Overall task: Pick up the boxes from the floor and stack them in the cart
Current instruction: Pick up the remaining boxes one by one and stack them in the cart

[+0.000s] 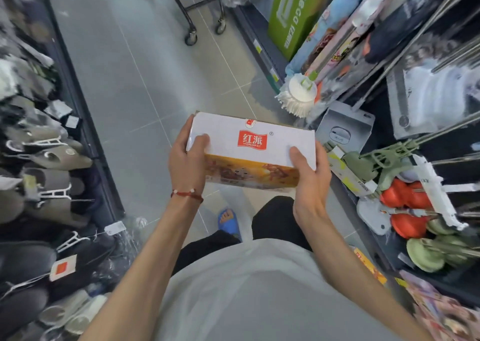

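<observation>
left hand (187, 162) and right hand (310, 182) clasp opposite ends of the white hongpai box (253, 146), thumbs on top, keeping it level above the floor (145, 81); the cart (197, 10), only partly visible, stands well ahead.

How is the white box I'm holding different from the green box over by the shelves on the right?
The white cardboard box with the red logo is gripped at its ends by the left hand and right hand; the tall green cardboard box is untouched. The white box lies flat, the green box stands upright. The white box has an orange picture side; the green box has white lettering. Both are printed rectangular boxes.
</observation>
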A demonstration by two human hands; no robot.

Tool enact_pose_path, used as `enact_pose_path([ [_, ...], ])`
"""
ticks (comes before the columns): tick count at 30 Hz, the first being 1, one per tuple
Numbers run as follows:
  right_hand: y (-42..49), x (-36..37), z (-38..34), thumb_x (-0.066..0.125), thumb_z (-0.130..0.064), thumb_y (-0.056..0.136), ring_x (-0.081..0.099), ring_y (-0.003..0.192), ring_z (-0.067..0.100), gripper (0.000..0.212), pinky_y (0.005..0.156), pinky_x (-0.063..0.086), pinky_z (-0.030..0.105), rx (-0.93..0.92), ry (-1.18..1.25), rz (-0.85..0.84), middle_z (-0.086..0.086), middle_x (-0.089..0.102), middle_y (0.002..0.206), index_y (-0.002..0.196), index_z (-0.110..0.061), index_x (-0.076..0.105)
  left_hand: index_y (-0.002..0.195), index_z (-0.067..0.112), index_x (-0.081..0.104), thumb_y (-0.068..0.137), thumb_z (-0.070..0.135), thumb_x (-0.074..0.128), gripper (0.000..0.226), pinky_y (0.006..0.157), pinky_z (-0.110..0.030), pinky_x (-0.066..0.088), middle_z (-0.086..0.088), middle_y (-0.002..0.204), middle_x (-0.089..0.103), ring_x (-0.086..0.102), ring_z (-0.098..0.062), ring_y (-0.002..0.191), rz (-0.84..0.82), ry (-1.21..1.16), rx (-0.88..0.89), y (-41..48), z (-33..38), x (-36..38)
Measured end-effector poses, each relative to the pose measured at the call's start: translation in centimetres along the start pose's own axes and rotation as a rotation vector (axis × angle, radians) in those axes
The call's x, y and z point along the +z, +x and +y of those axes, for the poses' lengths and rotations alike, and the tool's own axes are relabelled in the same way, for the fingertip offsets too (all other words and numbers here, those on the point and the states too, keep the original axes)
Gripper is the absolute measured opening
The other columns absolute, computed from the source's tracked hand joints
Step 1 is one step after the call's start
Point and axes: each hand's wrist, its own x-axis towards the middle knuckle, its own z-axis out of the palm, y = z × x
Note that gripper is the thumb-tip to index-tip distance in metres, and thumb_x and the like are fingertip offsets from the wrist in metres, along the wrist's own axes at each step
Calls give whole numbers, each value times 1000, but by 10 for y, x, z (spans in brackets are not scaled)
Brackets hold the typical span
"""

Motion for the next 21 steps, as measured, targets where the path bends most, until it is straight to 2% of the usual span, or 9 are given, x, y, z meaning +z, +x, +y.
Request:
enact_pose_path([
  [2,12,19,-6,71,-14,96,66,114,7,48,81,52,15,-5,-31,-45,-6,69,127,142,-20,58,131,34,63,82,35,51,51,77,-24,51,8,120,69,65,-13,105,17,-16,-10,18,8,-9],
  [5,37,49,-19,73,-9,93,65,106,-3,51,78,51,13,-24,-73,-118,-7,68,123,141,-14,54,128,31,65,83,30,54,46,74,-17,48,9,116,68,64,-4,100,49,-28,-29,52,21,-18],
  [8,68,83,-31,74,-18,83,64,101,-7,56,77,52,13,-27,-78,-191,-7,67,120,134,-15,52,128,28,65,83,28,55,47,73,-12,47,10,114,69,62,6,90,77,-35,-20,91,38,-17],
  [11,109,118,-44,71,-22,77,65,104,-3,56,78,52,14,-8,-83,-230,-4,67,122,130,-19,52,128,26,64,88,22,55,41,68,-8,46,10,111,69,62,8,87,110,-36,-17,133,54,-9],
  [14,151,151,-59,70,-23,76,65,114,11,54,84,56,24,-5,-115,-279,3,66,127,126,-23,50,123,28,66,87,17,54,39,67,-8,45,18,100,68,61,10,81,158,-25,-24,176,71,0],
  [15,164,163,-65,70,-23,76,65,116,15,54,82,57,24,-5,-118,-296,4,65,128,126,-23,49,122,28,66,86,17,53,40,67,-8,45,19,99,68,60,10,81,172,-23,-28,190,77,4],
  [17,190,187,-76,71,-22,76,64,117,15,55,77,56,19,-5,-107,-328,4,64,129,126,-23,48,122,27,66,88,13,53,38,67,-8,45,19,98,67,60,12,80,209,-35,-41,217,92,11],
  [21,239,236,-97,74,-28,77,64,119,14,56,86,56,23,0,-128,-385,1,63,132,124,-33,45,115,33,63,91,9,52,35,71,-11,45,21,97,66,59,16,79,279,-41,-38,270,120,24],
])
